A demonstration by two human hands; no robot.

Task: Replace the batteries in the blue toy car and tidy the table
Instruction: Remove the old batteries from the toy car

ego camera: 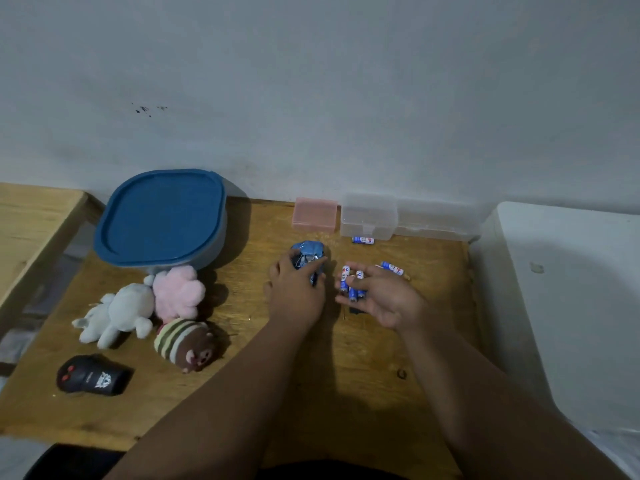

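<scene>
The blue toy car [309, 252] sits on the wooden table [363, 358] near the middle. My left hand [298, 292] grips its near end from above. Just to the right, my right hand [381, 297] holds several blue and white batteries [351, 284] in its curled fingers. One more battery [393, 268] lies on the table beyond my right fingers. Another battery [363, 240] lies in front of the clear box [368, 216]. Something small and dark lies on the table under my right hand, mostly hidden.
A pink box [315, 214] and the clear box stand at the back by the wall. A large blue-lidded container [161, 220] stands at the left. Three plush toys [156, 313] lie in front of it. A black remote control [91, 375] lies at the front left. A white appliance [571, 306] borders the table's right side.
</scene>
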